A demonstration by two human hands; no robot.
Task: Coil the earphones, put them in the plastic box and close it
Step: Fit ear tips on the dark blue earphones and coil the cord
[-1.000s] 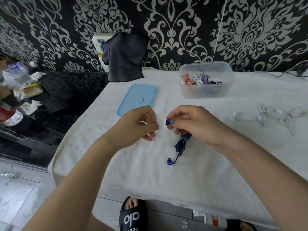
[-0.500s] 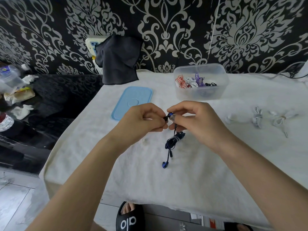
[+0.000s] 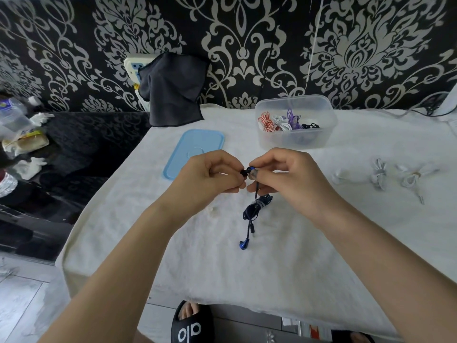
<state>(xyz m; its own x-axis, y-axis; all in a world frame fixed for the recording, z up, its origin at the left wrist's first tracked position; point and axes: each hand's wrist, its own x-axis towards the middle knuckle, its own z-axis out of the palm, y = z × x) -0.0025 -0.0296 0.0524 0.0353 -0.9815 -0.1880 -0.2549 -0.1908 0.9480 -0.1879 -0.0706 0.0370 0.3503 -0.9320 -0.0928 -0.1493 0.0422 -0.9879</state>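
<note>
White towel point(image 3: 247, 268) covers the table. Clear plastic box point(image 3: 295, 120) sits open at the back, several coiled earphones already inside. Blue lid point(image 3: 195, 152) lies flat to its left, apart from it. More white earphones point(image 3: 378, 173) lie far right on the towel. Left hand point(image 3: 210, 179) and right hand point(image 3: 291, 179) meet above the towel, both pinched on one earbud of the blue earphones point(image 3: 257, 209); bundled cord hangs below, other bud lowest.

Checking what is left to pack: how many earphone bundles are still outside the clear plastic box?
3. The blue earphones hang from both hands; two white coiled earphone bundles lie on the white cloth, right of the hands. Others may lie out of view.
</note>
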